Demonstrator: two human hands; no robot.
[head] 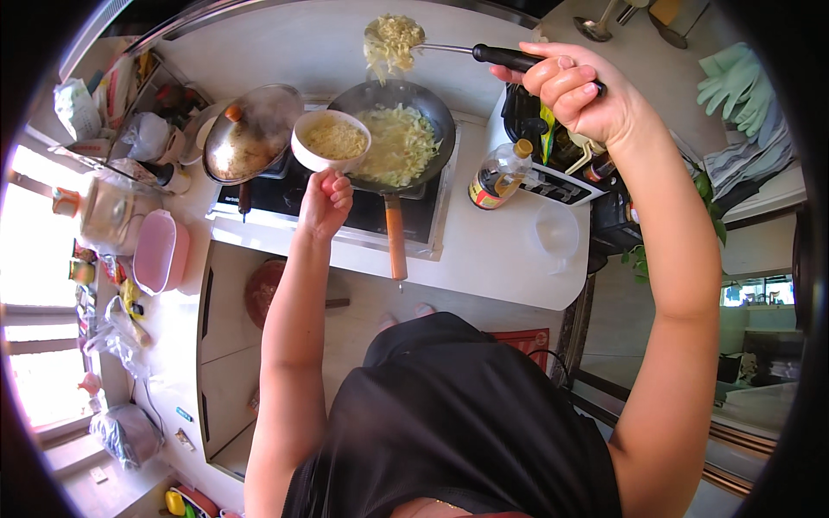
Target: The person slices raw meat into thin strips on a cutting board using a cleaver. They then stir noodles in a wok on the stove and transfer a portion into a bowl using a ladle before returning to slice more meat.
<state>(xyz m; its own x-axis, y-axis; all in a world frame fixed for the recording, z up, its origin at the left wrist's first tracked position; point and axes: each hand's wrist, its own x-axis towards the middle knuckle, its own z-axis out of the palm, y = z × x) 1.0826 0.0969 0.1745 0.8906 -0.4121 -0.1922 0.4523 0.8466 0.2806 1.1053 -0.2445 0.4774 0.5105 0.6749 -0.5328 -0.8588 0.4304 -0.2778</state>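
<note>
My right hand [570,97] grips the black handle of a metal ladle or skimmer [394,39], raised past the far rim of the wok and heaped with pale shredded food that hangs over its edge. My left hand [329,201] holds a white bowl [331,165] over the wok's left side, and pale, noodle-like food [333,139] lies in the bowl. The dark wok [447,133] sits on the cooktop, its wooden handle pointing towards me, with shredded cabbage-like vegetable [408,152] and liquid inside.
Left of the wok is a steaming, lidded pan [249,139]. A sauce bottle [499,178] and a clear plastic cup [557,230] stand on the right counter, near a utensil and condiment holder [563,184]. A pink basin [160,252] and bagged items line the left counter.
</note>
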